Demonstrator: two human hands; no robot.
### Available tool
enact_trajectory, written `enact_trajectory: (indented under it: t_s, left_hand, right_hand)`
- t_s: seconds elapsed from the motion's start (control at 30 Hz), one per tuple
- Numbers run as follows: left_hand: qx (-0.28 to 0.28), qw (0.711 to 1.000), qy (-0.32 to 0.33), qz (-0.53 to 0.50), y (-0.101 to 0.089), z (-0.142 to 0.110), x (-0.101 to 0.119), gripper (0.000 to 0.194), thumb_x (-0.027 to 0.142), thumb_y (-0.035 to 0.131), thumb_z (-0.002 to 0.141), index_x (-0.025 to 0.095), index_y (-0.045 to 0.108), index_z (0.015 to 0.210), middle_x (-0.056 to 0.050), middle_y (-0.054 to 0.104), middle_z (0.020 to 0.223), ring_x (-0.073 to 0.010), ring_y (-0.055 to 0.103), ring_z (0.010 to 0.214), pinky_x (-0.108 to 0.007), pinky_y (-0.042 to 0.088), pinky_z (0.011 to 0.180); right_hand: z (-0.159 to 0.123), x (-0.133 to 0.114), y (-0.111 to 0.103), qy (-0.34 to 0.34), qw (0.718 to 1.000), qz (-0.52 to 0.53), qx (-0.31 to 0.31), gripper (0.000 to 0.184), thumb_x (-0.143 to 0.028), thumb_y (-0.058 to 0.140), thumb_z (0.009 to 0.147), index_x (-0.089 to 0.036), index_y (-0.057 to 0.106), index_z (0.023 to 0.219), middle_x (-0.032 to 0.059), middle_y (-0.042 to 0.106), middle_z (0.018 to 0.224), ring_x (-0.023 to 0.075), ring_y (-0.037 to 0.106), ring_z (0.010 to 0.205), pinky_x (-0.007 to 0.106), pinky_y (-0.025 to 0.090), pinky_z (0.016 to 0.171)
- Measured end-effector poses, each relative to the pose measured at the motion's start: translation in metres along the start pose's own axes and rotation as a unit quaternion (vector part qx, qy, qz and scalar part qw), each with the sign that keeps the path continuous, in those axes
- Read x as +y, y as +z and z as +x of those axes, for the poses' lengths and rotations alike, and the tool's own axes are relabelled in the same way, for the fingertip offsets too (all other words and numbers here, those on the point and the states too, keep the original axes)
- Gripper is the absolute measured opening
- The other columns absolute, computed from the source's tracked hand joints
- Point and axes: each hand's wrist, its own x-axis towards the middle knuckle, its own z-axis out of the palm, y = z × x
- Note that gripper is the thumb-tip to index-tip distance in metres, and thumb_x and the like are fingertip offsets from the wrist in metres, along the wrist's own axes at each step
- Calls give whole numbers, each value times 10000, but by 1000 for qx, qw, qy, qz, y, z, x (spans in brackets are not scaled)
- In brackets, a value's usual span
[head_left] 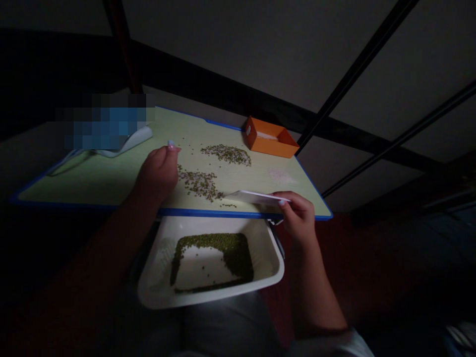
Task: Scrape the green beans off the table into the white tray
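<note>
The head camera shows two hands over one pale bench (pixel 111 181) with a blue edge. The left hand (pixel 159 171) is a loose fist beside the left end of the near pile (pixel 201 184), its thumb and first finger brought narrowly together; whether anything is pinched between them, I cannot tell. The right hand (pixel 299 215) holds one thin white card (pixel 256 197) by its right end, thumb on the near side and fingers behind.

The card is just above or on the bench, close to its near edge; contact is hard to tell. Its long axis runs left to right, nearly parallel to that edge, and its free end points left at the near pile, next to a few stray green beans.

Two piles of small green beans lie on the bench: the near one, and the far pile (pixel 228 154) behind it, with loose beans scattered around. One open orange box (pixel 273 147) stands at the far right, with one faint pinkish patch (pixel 279 175) in front of it. One pale, curled object (pixel 136 139) lies at the far left.

Below the near edge is one white basin (pixel 265 253); green beans line its floor around a bare middle, thickest at the far and right sides.
</note>
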Motion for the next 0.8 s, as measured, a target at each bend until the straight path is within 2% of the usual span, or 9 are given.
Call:
enact_trajectory:
  t_s: [0.3,0.47,0.53,0.67,0.8]
  left_hand:
    - [4,1000,-21,8,1,1,2,462,441,302,987,196,689,1050,-158,710,1175,-249,605,1209,-464,414,1136]
    - [5,1000,-19,2,3,2,0,398,536,494,948,203,665,1082,-91,687,1207,-216,608,1186,-507,450,1098]
    - [4,1000,-25,1,2,2,1,409,551,521,933,199,663,1086,-84,685,1207,-215,611,1178,-513,460,1086]
    - [-2,999,-37,4,-1,0,6,452,548,423,971,186,665,1092,-95,697,1186,-220,613,1191,-524,429,1113]
    - [-11,999,-37,13,-2,-1,9,468,419,301,998,162,680,1095,-163,695,1213,-235,596,1233,-466,382,1159]
  right_hand:
    - [-1,-3,4,12,1000,-4,0,173,-359,667,897,-271,807,846,28,813,848,188,758,787,320,608,714]
    - [0,-4,6,11,1000,7,-6,165,-349,673,888,-273,810,836,26,815,842,189,764,788,327,615,721]
    - [-1,-4,6,11,1000,15,-5,153,-339,679,889,-279,810,840,20,816,846,184,766,789,322,615,727]
    - [-3,-4,5,1,1000,25,-10,133,-319,685,896,-291,810,860,10,819,858,174,767,797,309,613,731]
    - [-4,-5,5,1,1000,7,-13,172,-364,669,905,-275,810,862,26,815,851,183,761,789,321,613,719]
